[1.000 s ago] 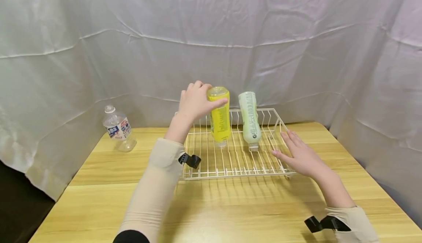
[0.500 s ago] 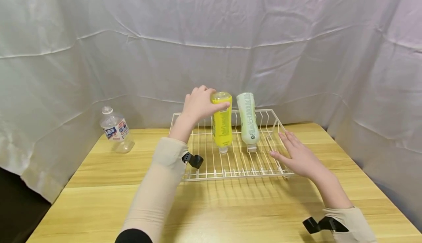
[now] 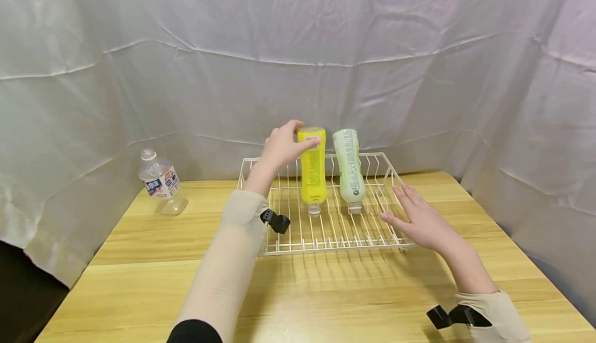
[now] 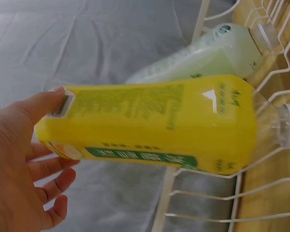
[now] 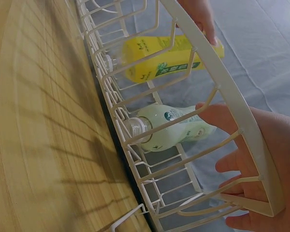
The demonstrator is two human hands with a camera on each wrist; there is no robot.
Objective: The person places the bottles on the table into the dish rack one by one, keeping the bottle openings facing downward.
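Note:
My left hand [image 3: 281,148] holds an upturned yellow drink bottle [image 3: 313,175] by its base end, thumb across the front and fingers behind. The bottle stands almost vertical, its clear neck [image 4: 289,124] down at the wires of a white dish rack [image 5: 227,89]. Beside it on the right, a pale green bottle [image 3: 349,167] leans upside down in the rack, cap end low. My right hand [image 3: 421,224] is at the rack's right side with its fingers extended; in the right wrist view they show behind the rack's rim and wires.
A clear empty bottle [image 3: 163,185] with a blue, white and red label stands upright on the wooden table [image 3: 298,301], left of the rack. Grey curtain [image 3: 298,63] hangs behind and along both sides. Black camera mounts [image 3: 276,221] are strapped on both wrists.
My left hand has moved slightly right with the yellow bottle, which has come down lower into the rack and straightened. The right hand stays at the rack's side. The head view has shifted slightly.

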